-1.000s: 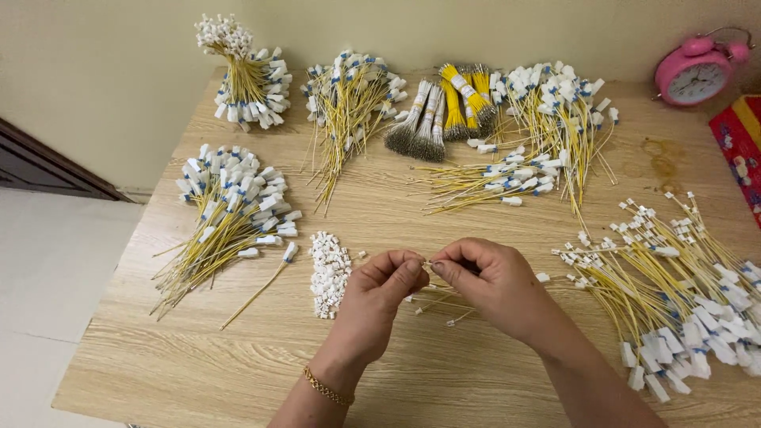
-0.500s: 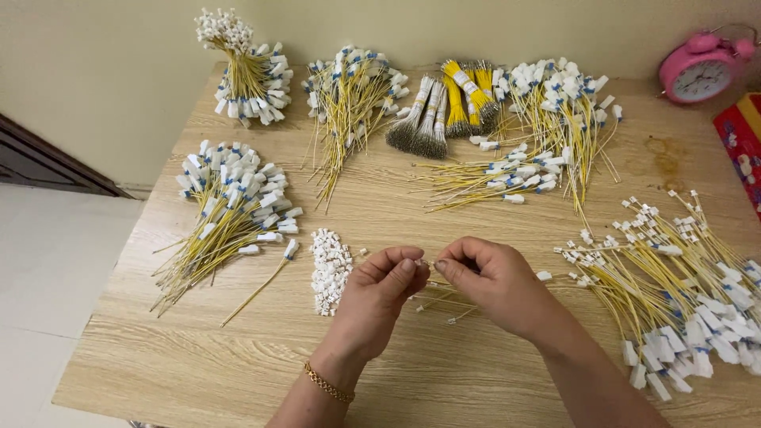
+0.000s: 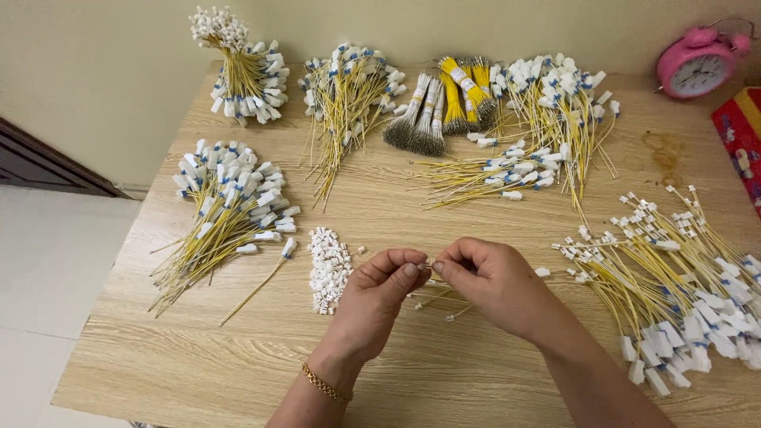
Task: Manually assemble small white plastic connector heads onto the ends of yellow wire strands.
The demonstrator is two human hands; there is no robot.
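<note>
One wide wooden tabletop (image 3: 238, 357) carried everything, its grain running left to right under many heaps of wire. Largest among them was the heap of yellow wires with white plugs (image 3: 674, 293) spread at the right edge, just beside the right forearm. A second fan of the same wires (image 3: 226, 210) lay at the left, and three more bundles stood along the far edge: one upright in the far left corner (image 3: 242, 75), one splayed beside it (image 3: 345, 99), and one at the far middle-right (image 3: 547, 119). Between those last two lay bound sheaves of grey and yellow strands (image 3: 444, 107). A pink alarm clock (image 3: 697, 67) stood in the far right corner, with a red box (image 3: 741, 135) partly out of view beneath it.

Nearer the middle, a small pile of loose white connectors (image 3: 327, 268) lay just left of the hands. The left hand (image 3: 380, 297) and the right hand (image 3: 491, 281) met above the tabletop, fingertips almost touching. Each grip was pinched together on a thin yellow wire (image 3: 429, 264) held between thumb and forefinger; its end was too small to make out. A few loose wires (image 3: 444, 301) lay on the wood directly under the hands. A gold bracelet (image 3: 323, 384) circled the left wrist.
</note>
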